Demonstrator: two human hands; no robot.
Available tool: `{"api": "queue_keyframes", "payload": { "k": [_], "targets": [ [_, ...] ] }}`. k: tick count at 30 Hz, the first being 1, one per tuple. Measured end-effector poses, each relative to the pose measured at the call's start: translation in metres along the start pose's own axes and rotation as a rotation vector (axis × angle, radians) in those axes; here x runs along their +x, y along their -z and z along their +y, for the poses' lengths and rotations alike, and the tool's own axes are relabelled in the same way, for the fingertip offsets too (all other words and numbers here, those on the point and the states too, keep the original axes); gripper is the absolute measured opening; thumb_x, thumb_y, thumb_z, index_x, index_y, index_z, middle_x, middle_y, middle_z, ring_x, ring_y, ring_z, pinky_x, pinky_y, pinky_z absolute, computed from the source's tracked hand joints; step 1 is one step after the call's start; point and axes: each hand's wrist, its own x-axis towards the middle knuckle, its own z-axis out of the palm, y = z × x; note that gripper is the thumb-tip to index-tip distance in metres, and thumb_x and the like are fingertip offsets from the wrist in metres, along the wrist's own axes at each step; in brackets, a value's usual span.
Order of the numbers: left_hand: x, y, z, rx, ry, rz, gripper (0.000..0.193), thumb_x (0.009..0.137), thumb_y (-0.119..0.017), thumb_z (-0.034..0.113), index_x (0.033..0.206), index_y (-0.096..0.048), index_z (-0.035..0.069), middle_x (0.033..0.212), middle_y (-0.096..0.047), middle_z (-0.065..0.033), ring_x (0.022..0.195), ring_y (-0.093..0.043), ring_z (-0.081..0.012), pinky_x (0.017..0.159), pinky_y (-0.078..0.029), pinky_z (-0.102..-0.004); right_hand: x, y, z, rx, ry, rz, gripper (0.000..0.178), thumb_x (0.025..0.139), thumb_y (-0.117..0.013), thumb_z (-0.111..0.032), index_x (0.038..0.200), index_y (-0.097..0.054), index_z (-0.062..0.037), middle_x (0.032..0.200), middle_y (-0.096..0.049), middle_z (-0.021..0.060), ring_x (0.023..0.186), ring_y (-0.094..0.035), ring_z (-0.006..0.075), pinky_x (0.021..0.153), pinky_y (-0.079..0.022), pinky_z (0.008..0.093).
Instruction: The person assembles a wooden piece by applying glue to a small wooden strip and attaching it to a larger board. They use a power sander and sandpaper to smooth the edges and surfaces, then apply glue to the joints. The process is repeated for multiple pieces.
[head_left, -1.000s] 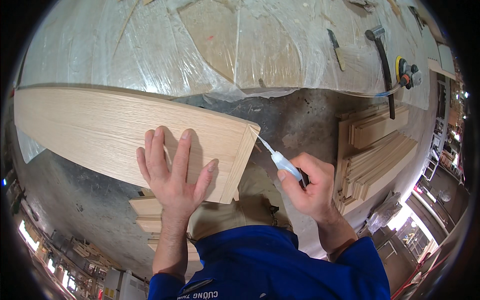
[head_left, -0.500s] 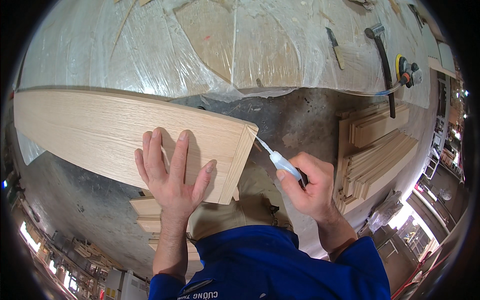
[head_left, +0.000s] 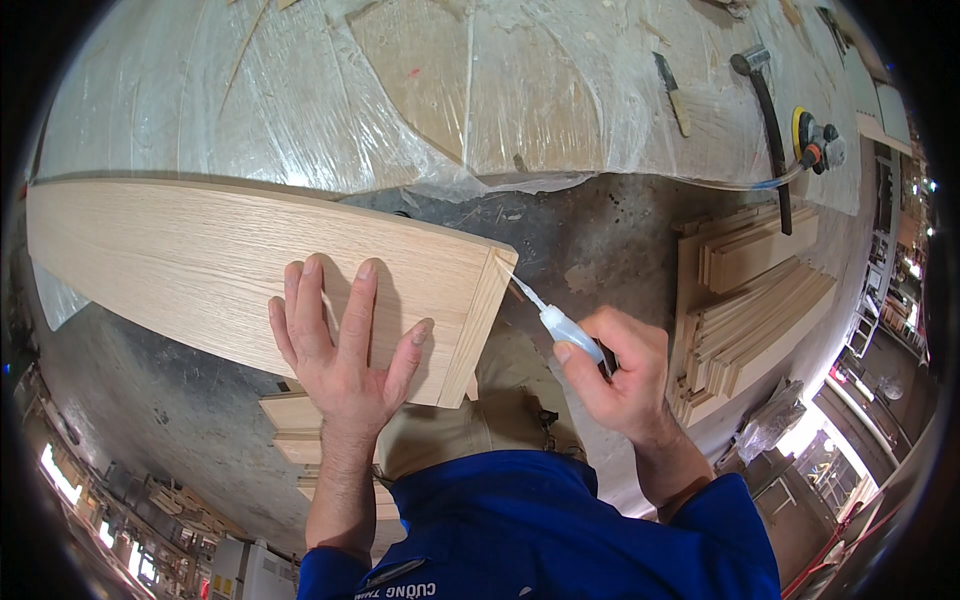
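Note:
A long pale wooden panel (head_left: 220,250) runs from the far left to the middle, with a narrow strip (head_left: 474,330) across its right end. My left hand (head_left: 345,345) lies flat on the panel near that end, fingers spread. In my right hand (head_left: 625,370) is a small translucent glue bottle (head_left: 570,330), fingers wrapped round it. The bottle's thin nozzle points up and left, its tip at the far corner of the panel's right end, by the joint with the strip. Whether any glue comes out is too small to tell.
Beyond the panel is a plastic-covered worktable (head_left: 300,100). On it lie a knife (head_left: 673,95), a hammer (head_left: 765,110) whose handle overhangs the edge, and a sander (head_left: 815,142) with a hose. Stacked wooden boards (head_left: 755,310) stand at right; more boards (head_left: 292,415) are below the panel.

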Motion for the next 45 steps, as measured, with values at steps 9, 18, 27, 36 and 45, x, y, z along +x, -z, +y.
{"api": "queue_keyframes", "payload": {
  "k": [9,18,27,36,45],
  "targets": [
    [0.0013,0.0008,0.0016,-0.029,0.003,0.013,0.072,0.093,-0.080,0.055,0.152,-0.067,0.016,0.169,-0.041,-0.0215,0.162,-0.034,-0.0412,0.132,-0.018,-0.0612,-0.0019,-0.0026,-0.0016,0.007,-0.016,0.025,0.011,0.090,-0.079,-0.003,0.089,-0.068,-0.0030,0.072,-0.062,0.0059,0.058,-0.060,0.0163,0.054,-0.045,0.0326],
    [0.0004,0.0015,0.0007,-0.040,0.004,0.011,0.072,0.092,-0.082,0.052,0.153,-0.066,0.016,0.171,-0.040,-0.0197,0.163,-0.032,-0.0401,0.132,-0.017,-0.0614,-0.0053,-0.0049,-0.0007,0.005,-0.017,0.003,0.011,0.089,-0.080,-0.003,0.088,-0.069,-0.0030,0.072,-0.063,0.0061,0.058,-0.060,0.0163,0.053,-0.044,0.0323],
    [0.0010,0.0020,0.0010,-0.041,0.007,0.010,0.072,0.092,-0.082,0.052,0.152,-0.067,0.016,0.171,-0.040,-0.0195,0.163,-0.032,-0.0399,0.132,-0.017,-0.0614,-0.0057,-0.0054,-0.0012,0.005,-0.008,0.008,0.011,0.090,-0.079,-0.003,0.088,-0.068,-0.0027,0.072,-0.063,0.0057,0.058,-0.060,0.0156,0.053,-0.044,0.0322],
    [0.0008,0.0013,0.0008,-0.031,0.009,0.010,0.072,0.092,-0.082,0.053,0.152,-0.067,0.015,0.171,-0.040,-0.0198,0.163,-0.032,-0.0400,0.132,-0.018,-0.0619,0.0007,-0.0065,-0.0004,0.004,-0.019,0.040,0.011,0.090,-0.079,-0.002,0.088,-0.068,-0.0029,0.072,-0.063,0.0060,0.058,-0.059,0.0162,0.053,-0.044,0.0324],
    [0.0003,0.0013,-0.0007,-0.010,0.003,0.008,0.072,0.094,-0.077,0.060,0.151,-0.068,0.016,0.167,-0.043,-0.0243,0.160,-0.036,-0.0424,0.132,-0.018,-0.0616,0.0016,-0.0053,-0.0020,-0.004,-0.001,0.035,0.010,0.089,-0.078,-0.002,0.088,-0.068,-0.0026,0.072,-0.063,0.0062,0.058,-0.059,0.0165,0.054,-0.044,0.0328]
  ]
}}
